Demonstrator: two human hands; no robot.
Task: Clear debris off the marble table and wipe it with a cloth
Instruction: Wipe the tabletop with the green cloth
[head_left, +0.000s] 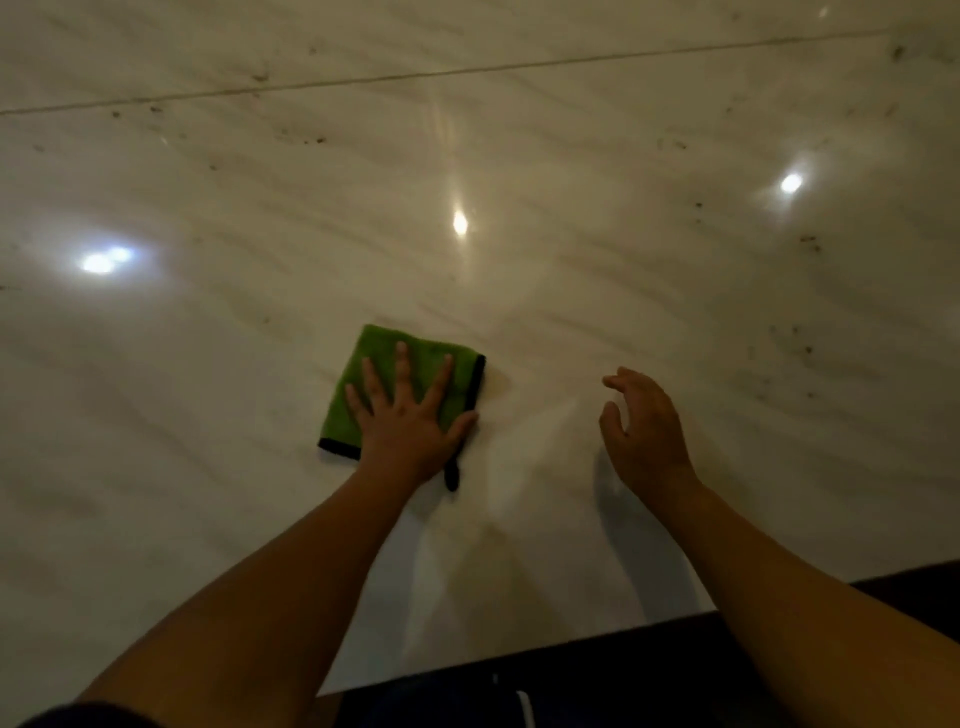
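Observation:
A folded green cloth (384, 358) with a black edge lies flat on the pale marble table (571, 291). My left hand (410, 415) presses down on the cloth with its fingers spread straight. My right hand (644, 426) hovers just above the marble to the right of the cloth, fingers loosely curled and holding nothing. Small dark specks of debris (810, 241) dot the marble at the right and along the far side.
The table's near edge (571, 649) runs across the bottom right, with dark space below it. A thin seam (363, 80) crosses the far marble. Bright ceiling lights reflect off the polished surface.

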